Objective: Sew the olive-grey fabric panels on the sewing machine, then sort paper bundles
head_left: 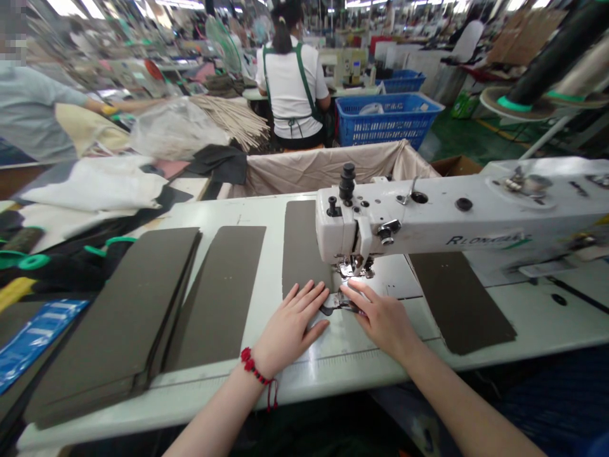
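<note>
My left hand (pixel 294 327) lies open and flat, fingertips on the edge of a dark grey-brown panel (pixel 299 247) that runs under the sewing machine head (pixel 335 231). My right hand (pixel 385 320) is at the presser foot (pixel 352 270), its fingers bent together around a spot beside a small metal guide (pixel 340 301). What those fingers pinch is too small to make out. Both hands are close together, just in front of the needle area. A red and black cord bracelet (pixel 254 367) circles my left wrist.
Left of the machine lie a single dark panel (pixel 226 279) and a stack of panels (pixel 124 304). Another dark panel (pixel 461 304) rests right, under the machine arm. Behind the table stand a cloth-lined bin (pixel 285 172) and a blue basket (pixel 385 120). Co-workers sit ahead and at left.
</note>
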Demonstrator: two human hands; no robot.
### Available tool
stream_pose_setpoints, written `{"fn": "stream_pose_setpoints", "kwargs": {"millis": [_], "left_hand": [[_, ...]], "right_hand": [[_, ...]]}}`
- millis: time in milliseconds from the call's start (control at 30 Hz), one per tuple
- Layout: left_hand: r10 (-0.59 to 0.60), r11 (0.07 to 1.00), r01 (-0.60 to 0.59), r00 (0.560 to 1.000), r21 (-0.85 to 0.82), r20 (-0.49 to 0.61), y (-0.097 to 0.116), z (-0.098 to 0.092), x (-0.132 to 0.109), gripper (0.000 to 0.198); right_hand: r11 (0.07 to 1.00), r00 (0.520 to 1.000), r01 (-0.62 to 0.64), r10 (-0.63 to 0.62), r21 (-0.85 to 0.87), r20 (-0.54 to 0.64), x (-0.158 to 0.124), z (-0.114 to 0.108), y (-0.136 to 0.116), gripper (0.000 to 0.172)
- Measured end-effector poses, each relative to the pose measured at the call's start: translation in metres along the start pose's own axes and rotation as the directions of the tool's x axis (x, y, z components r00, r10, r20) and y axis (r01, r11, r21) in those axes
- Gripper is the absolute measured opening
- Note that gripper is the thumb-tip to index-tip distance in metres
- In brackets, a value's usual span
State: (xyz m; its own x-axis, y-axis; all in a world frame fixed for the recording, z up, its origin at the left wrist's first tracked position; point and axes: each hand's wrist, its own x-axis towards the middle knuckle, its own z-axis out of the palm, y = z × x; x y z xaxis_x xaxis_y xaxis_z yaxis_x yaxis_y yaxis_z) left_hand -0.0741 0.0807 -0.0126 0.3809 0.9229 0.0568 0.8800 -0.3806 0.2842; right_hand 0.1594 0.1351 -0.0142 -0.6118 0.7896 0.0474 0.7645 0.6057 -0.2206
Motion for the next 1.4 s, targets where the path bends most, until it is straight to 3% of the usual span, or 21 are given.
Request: {"fn": "stream_pose_setpoints", "kwargs": {"millis": [433,833,1200,1300,1400], "left_hand": [[-0.053,0.999,0.053,0.996,-0.004,-0.068,-0.016,0.009,0.026,0.055],[-0.057,0.998,0.056,0.988,-0.018,-0.143,-0.013,0.012,0.023,0.051],[-0.048,0.998,0.056,0.978,0.033,-0.204,-0.016,0.022,0.026,0.060],[-0.059,0.997,0.067,0.972,0.025,-0.226,-0.012,0.014,0.026,0.055],[-0.090,0.996,0.092,0.960,-0.007,-0.266,0.003,-0.003,0.016,0.037]], "right_hand": [[0.999,1.000,-0.002,0.003,0.037,-0.017,-0.001,0.000,0.001,0.059],[0.996,0.999,0.008,-0.003,0.084,-0.051,0.000,0.001,0.002,0.056],[0.996,0.997,-0.002,0.009,0.087,-0.077,-0.002,-0.001,-0.002,0.051],[0.995,0.996,-0.009,0.018,0.098,-0.088,-0.002,-0.003,-0.004,0.051],[0.993,0.995,-0.021,0.033,0.119,-0.093,-0.004,-0.006,-0.004,0.052]]}}
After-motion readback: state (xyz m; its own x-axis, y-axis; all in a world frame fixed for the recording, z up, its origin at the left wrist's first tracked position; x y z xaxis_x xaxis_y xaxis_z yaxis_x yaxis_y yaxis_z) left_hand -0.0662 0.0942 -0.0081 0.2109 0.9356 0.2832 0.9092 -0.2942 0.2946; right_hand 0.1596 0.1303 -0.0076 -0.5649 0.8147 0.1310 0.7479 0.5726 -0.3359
